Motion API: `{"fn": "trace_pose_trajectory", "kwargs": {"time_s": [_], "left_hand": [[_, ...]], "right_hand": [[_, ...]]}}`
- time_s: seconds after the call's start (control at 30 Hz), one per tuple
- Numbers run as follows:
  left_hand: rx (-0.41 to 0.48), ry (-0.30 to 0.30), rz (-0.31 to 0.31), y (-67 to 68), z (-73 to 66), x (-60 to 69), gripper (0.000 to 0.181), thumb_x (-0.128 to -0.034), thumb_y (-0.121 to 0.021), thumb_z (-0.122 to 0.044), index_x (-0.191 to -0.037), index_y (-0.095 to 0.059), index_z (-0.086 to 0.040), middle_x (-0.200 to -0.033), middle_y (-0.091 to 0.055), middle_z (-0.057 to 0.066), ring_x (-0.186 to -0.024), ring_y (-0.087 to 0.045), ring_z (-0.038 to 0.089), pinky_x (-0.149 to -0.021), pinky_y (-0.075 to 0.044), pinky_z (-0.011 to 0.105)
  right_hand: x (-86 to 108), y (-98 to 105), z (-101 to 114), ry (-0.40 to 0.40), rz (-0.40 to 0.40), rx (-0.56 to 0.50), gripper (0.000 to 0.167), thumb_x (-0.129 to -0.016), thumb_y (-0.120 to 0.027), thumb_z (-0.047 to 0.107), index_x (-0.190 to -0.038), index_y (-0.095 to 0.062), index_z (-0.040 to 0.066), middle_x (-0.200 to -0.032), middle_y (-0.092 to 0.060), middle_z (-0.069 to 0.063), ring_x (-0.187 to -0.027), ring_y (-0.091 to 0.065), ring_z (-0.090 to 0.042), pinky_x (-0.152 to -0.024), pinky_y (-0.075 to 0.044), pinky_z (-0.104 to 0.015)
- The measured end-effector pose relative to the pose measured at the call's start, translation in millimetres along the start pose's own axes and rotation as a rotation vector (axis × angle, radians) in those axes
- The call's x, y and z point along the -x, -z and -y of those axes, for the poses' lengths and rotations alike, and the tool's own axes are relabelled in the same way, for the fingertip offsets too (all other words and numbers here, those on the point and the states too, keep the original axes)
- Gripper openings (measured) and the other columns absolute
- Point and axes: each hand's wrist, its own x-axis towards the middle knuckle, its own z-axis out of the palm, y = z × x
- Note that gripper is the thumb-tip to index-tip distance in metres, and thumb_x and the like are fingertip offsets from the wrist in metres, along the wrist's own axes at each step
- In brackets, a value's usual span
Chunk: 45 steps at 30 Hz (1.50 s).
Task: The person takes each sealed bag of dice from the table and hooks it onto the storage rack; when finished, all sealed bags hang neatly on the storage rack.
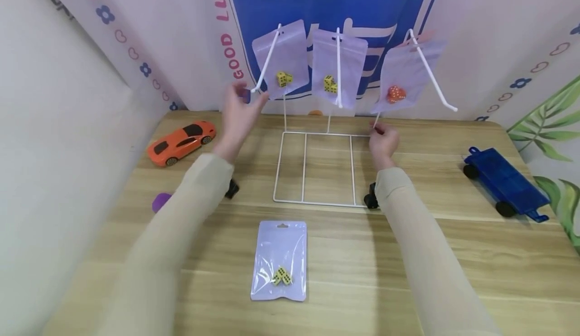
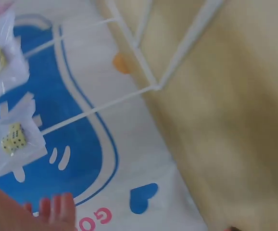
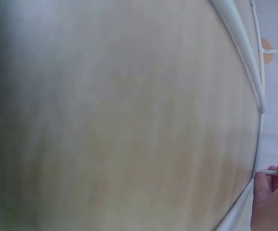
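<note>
A white wire display rack (image 1: 326, 204) stands on the table, with three long hooks. Zip bags hang from them: yellow dice in the left bag (image 1: 281, 56) and the middle bag (image 1: 340, 56), red dice in the right bag (image 1: 405, 71). My left hand (image 1: 240, 119) is raised beside the left hook's tip, thumb and fingers apart. In the left wrist view those fingers (image 2: 62, 209) lie below a bag of yellow dice, gripping nothing visible. At the rack's back right corner, my right hand (image 1: 383, 143) pinches the foot of the upright; the right wrist view shows these fingers (image 3: 261, 190) around it.
Another bag of yellow dice (image 1: 280, 248) lies flat in front of the rack. An orange toy car (image 1: 183, 142) and a purple object (image 1: 160, 202) are at the left. A blue toy trailer (image 1: 505, 180) stands at the right. A printed cloth (image 1: 181, 39) hangs behind.
</note>
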Motion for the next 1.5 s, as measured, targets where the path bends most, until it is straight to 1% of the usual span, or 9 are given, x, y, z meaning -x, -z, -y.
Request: {"fn": "trace_pose_trajectory", "kwargs": {"time_s": [0.1, 0.2, 0.3, 0.4, 0.53, 0.8, 0.97, 1.23, 1.5], "left_hand": [[-0.278, -0.035, 0.101, 19.0, 22.4, 49.6, 0.056, -0.0911, -0.064, -0.049, -0.125, -0.049, -0.007, -0.113, -0.058, 0.011, -0.099, -0.056, 0.024, -0.083, -0.052, 0.033], [-0.604, -0.035, 0.298, 32.6, 39.8, 110.4, 0.053, -0.0916, -0.057, -0.059, -0.108, -0.059, -0.008, -0.089, -0.062, 0.006, -0.076, -0.057, 0.021, -0.062, -0.049, 0.030], [-0.827, -0.015, 0.442, 36.1, 49.7, 166.5, 0.060, -0.0876, -0.055, -0.068, -0.098, -0.062, -0.010, -0.083, -0.064, 0.005, -0.072, -0.059, 0.020, -0.056, -0.049, 0.031], [-0.928, -0.010, 0.444, 32.9, 54.5, 207.0, 0.070, -0.0814, -0.057, -0.074, -0.101, -0.062, -0.007, -0.092, -0.066, 0.009, -0.084, -0.061, 0.025, -0.060, -0.052, 0.036], [-1.011, -0.039, 0.408, 24.5, 59.2, 236.3, 0.087, -0.0753, -0.057, -0.081, -0.109, -0.060, -0.001, -0.100, -0.066, 0.016, -0.091, -0.062, 0.030, -0.059, -0.055, 0.040], [-1.063, -0.093, 0.348, 5.5, 69.5, 247.0, 0.094, -0.0631, -0.066, -0.082, -0.100, -0.059, 0.003, -0.082, -0.061, 0.014, -0.075, -0.060, 0.026, -0.048, -0.049, 0.037], [-0.956, -0.057, 0.394, 0.4, 70.9, 242.2, 0.072, -0.0619, -0.076, -0.073, -0.088, -0.058, -0.008, -0.074, -0.059, 0.003, -0.067, -0.056, 0.018, -0.048, -0.043, 0.034], [-0.508, 0.040, 0.469, 10.6, 65.7, 237.6, 0.038, -0.0698, -0.087, -0.033, -0.092, -0.061, -0.016, -0.077, -0.063, -0.005, -0.069, -0.052, 0.009, -0.057, -0.041, 0.025], [0.042, 0.067, 0.420, 34.6, 36.2, 216.2, 0.036, -0.0820, -0.078, -0.016, -0.112, -0.066, 0.001, -0.098, -0.072, 0.015, -0.081, -0.065, 0.012, -0.074, -0.057, 0.026]], "right_hand": [[1.0, -0.6, 1.4, 0.000, 0.007, 0.004, 0.024, -0.093, -0.060, 0.007, -0.114, -0.072, 0.005, -0.118, -0.071, -0.015, -0.092, -0.056, -0.012, -0.072, -0.039, -0.011], [2.2, -0.9, 2.9, 0.006, 0.012, 0.007, 0.024, -0.094, -0.059, 0.007, -0.114, -0.072, 0.004, -0.119, -0.071, -0.015, -0.098, -0.059, -0.017, -0.074, -0.041, -0.013], [2.9, -0.9, 4.2, 0.016, 0.006, -0.005, 0.024, -0.093, -0.060, 0.005, -0.113, -0.072, 0.003, -0.118, -0.071, -0.015, -0.101, -0.060, -0.020, -0.076, -0.042, -0.014], [2.9, -0.9, 3.9, 0.023, -0.001, -0.012, 0.024, -0.092, -0.060, 0.004, -0.112, -0.072, 0.003, -0.117, -0.071, -0.015, -0.101, -0.060, -0.020, -0.077, -0.042, -0.014], [2.2, 0.0, 2.5, 0.013, -0.018, -0.003, 0.024, -0.093, -0.060, 0.004, -0.113, -0.072, 0.004, -0.119, -0.071, -0.014, -0.101, -0.060, -0.018, -0.077, -0.042, -0.013], [1.9, 2.4, 2.4, -0.005, -0.006, 0.006, 0.023, -0.094, -0.060, 0.007, -0.113, -0.072, 0.005, -0.119, -0.071, -0.013, -0.092, -0.056, -0.011, -0.072, -0.040, -0.011], [2.7, 1.9, 4.7, -0.013, 0.007, 0.016, 0.024, -0.094, -0.060, 0.007, -0.115, -0.072, 0.005, -0.120, -0.071, -0.013, -0.097, -0.058, -0.014, -0.077, -0.044, -0.014], [1.4, -0.5, 3.0, -0.021, 0.007, 0.002, 0.023, -0.093, -0.060, 0.007, -0.114, -0.072, 0.006, -0.119, -0.071, -0.013, -0.094, -0.057, -0.012, -0.075, -0.044, -0.013], [2.7, 1.1, 2.9, -0.015, 0.016, 0.001, 0.024, -0.094, -0.059, 0.005, -0.114, -0.072, 0.004, -0.120, -0.070, -0.014, -0.098, -0.058, -0.014, -0.077, -0.045, -0.014]]}}
